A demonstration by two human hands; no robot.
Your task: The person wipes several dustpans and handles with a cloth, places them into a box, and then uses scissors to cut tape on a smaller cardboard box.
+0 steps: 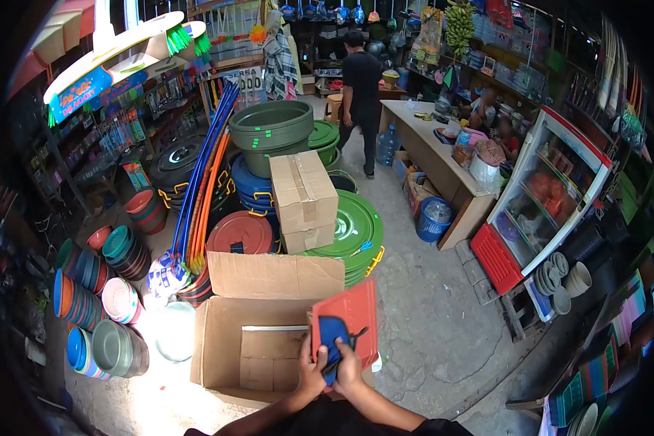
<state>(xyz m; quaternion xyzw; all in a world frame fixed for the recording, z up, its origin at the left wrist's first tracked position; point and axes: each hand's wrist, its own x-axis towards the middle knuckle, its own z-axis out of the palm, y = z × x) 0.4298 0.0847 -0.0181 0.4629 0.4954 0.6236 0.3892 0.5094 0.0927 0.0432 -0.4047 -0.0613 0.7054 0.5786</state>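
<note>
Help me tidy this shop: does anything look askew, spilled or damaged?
No spill or breakage shows. One oddity: a small light-blue object lies loose on the large green lid, near its edge, perhaps left behind. The fridge looks tilted, but that may be lens distortion.

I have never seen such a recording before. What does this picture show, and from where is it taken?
There is no machine: a camera on a person's head looks forward and down. At the bottom, the person's left hand and right hand together hold a flat red item and a blue item with something black on it; what these are, I cannot tell. Before them is an open cardboard box. Stacked basins stand on the floor at left. Another person is farther back.
</note>
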